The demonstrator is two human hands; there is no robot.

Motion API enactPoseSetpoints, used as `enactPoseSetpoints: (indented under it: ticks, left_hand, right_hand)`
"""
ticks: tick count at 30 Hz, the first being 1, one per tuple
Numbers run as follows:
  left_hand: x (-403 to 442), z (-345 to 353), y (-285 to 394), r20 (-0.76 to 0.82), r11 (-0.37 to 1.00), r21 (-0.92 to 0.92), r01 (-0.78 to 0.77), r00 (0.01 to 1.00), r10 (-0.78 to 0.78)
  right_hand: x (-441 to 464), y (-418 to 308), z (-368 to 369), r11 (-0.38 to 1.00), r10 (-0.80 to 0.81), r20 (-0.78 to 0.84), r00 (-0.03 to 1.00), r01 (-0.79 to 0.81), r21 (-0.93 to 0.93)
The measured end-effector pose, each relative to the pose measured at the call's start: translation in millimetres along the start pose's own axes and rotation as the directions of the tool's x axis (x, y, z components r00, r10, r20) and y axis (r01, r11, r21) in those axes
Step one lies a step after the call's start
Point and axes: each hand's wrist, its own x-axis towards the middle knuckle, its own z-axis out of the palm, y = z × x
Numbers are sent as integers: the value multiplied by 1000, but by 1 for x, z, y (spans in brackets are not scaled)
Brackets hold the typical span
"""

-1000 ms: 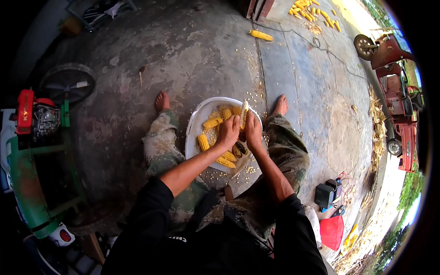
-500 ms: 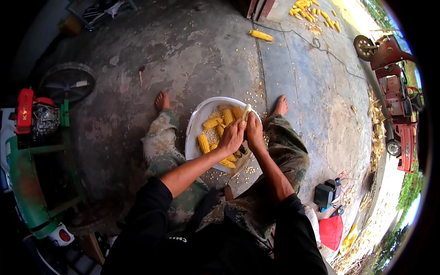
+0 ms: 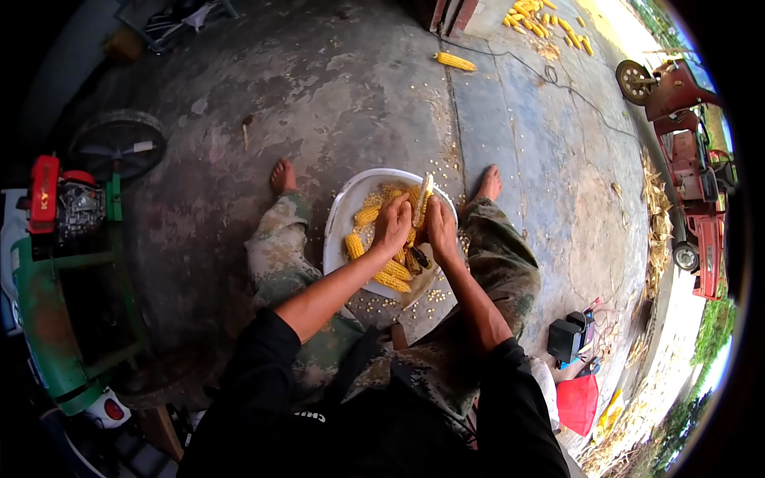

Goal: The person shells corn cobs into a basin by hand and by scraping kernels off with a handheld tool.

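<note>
One long, pale, partly stripped corn cob [image 3: 425, 191] is gripped by the right hand [image 3: 441, 229] over one round white basin [image 3: 334, 227]. The left hand [image 3: 392, 225] is curled close beside it; whether anything is pinched there cannot be told. Several bumpy yellow corn ears [image 3: 354, 245] are contained in the basin, their full count blocked by the hands. The basin is flanked by two bare feet [image 3: 488, 184]. One single yellow ear [image 3: 455, 61] is seen farther off on the patchy concrete floor [image 3: 351, 95], which is strewn with small round kernels [image 3: 434, 295]. One red-and-green metal machine [image 3: 48, 319] is seen at left.
</note>
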Motion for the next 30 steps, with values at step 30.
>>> enactPoseSetpoints:
  ticks: [30]
  left_hand:
    - [24, -3, -3, 296, 559, -666, 494, 863, -410]
  right_hand:
    - [-26, -33, 23, 984, -21, 241, 970, 62, -165]
